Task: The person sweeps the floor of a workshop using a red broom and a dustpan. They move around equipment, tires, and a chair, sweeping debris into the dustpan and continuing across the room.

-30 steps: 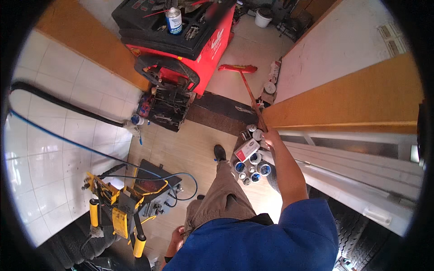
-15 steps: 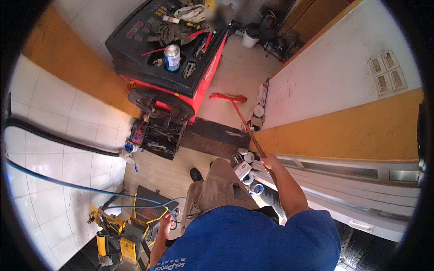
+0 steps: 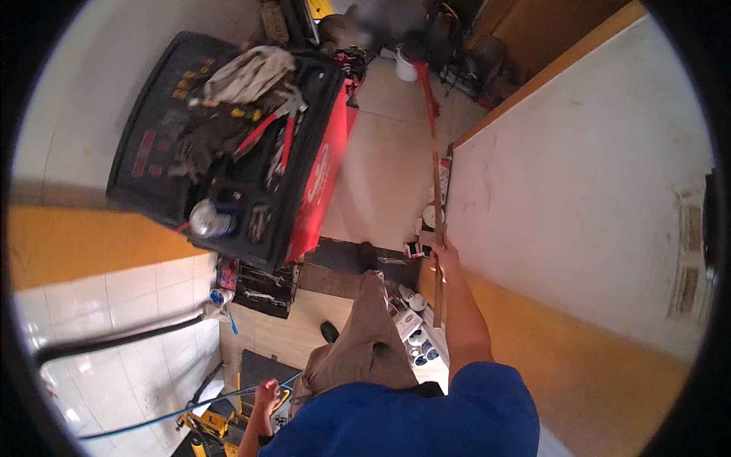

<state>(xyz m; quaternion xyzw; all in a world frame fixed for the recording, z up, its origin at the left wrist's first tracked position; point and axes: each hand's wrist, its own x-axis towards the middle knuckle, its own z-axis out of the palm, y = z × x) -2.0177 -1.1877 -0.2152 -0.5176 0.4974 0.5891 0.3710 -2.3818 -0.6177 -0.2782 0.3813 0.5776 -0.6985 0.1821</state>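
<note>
My right hand (image 3: pixel 448 259) is closed round the wooden handle of a broom (image 3: pixel 437 164). Its red head (image 3: pixel 428 87) points away from me, near a white bucket at the far end; it is blurred, and I cannot tell whether it touches the floor. My left hand (image 3: pixel 266 396) hangs low at my left side with its fingers loosely bent and nothing visible in it. A blue hose (image 3: pixel 221 397) passes close to that hand; I see no grip on it.
On my left stands a red tool cart (image 3: pixel 318 190) topped with gloves, red-handled tools and a spray can (image 3: pixel 209 219). An open tool drawer (image 3: pixel 263 293) sits below. Tubs (image 3: pixel 419 346) line the right wall (image 3: pixel 563 160). Yellow equipment (image 3: pixel 209 421) stands lower left. The bucket (image 3: pixel 406 70) is far ahead.
I have stepped forward, and the tool cart is closer. The broom has swung from slanting leftward to nearly straight ahead, its head now farther off. My right hand still grips the handle.
</note>
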